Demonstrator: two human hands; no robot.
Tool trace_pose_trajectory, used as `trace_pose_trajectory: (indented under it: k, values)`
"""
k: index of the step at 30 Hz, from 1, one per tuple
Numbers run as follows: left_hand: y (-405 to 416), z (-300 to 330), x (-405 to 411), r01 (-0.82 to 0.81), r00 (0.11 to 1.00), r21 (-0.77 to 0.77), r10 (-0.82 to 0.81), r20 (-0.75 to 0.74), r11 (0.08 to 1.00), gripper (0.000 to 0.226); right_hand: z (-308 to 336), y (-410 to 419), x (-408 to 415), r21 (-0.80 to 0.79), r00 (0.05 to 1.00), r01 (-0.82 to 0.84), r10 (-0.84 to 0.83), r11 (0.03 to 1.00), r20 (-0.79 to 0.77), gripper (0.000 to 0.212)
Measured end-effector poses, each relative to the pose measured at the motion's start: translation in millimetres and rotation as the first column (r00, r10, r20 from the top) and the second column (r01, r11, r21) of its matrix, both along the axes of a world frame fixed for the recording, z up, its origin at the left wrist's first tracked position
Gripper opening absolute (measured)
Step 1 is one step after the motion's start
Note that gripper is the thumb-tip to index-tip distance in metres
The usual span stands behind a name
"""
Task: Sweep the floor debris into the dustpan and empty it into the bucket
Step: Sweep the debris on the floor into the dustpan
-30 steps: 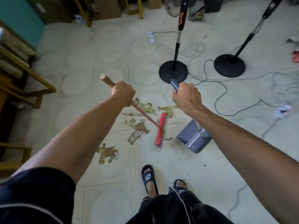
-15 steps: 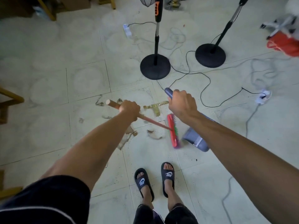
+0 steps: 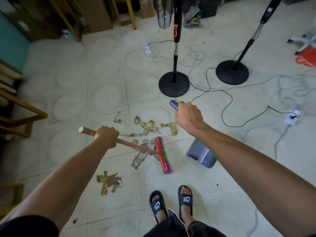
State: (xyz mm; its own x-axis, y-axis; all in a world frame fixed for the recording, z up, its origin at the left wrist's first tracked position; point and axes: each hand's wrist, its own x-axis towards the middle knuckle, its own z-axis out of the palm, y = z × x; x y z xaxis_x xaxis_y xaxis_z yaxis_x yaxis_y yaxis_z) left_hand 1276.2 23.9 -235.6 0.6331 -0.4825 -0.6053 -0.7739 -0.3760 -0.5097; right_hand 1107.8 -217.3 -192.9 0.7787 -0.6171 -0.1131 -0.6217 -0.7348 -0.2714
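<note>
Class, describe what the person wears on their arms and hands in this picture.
Both forearms are bare from hand to upper arm. The left hand and right hand wear no gloves, and no watch shows. A dark short sleeve with a thin pale line covers the left upper arm.

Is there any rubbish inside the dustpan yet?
No. The grey dustpan looks bare inside, while the brown scraps lie on the floor on the far side of the broom head.

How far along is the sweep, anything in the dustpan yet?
Early. The dustpan looks empty. Left hand holds the broom, right hand the dustpan handle. Tape scraps and a separate clump lie unswept; emptying remains, no bucket visible.
</note>
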Motion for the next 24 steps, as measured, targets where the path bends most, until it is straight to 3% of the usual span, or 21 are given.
trace_pose_trajectory:
  k: [8,14,19,24]
  values:
    - [-8.2,39.8,26.6,-0.112,0.992,-0.157,0.119,0.037,0.981,0.019,21.6,-17.7,14.3,0.013,0.999,0.023,-0.024,1.000,0.029,0.020]
    - [-91.5,-18.6,-27.9,-0.137,0.990,-0.212,0.124,-0.070,0.968,0.021,10.7,-34.8,-1.6,0.011,0.998,0.059,-0.059,0.998,-0.004,0.026]
    - [-124.3,-65.3,-81.1,-0.202,0.973,-0.150,0.181,-0.144,0.968,0.021,-8.4,-35.1,-16.6,-0.013,0.998,0.046,-0.046,0.999,-0.050,0.020]
    - [-97.8,-57.7,-69.4,-0.209,0.973,-0.110,0.196,-0.123,0.972,0.023,-13.9,-30.0,-14.0,-0.018,0.998,0.025,-0.026,1.000,-0.052,0.020]
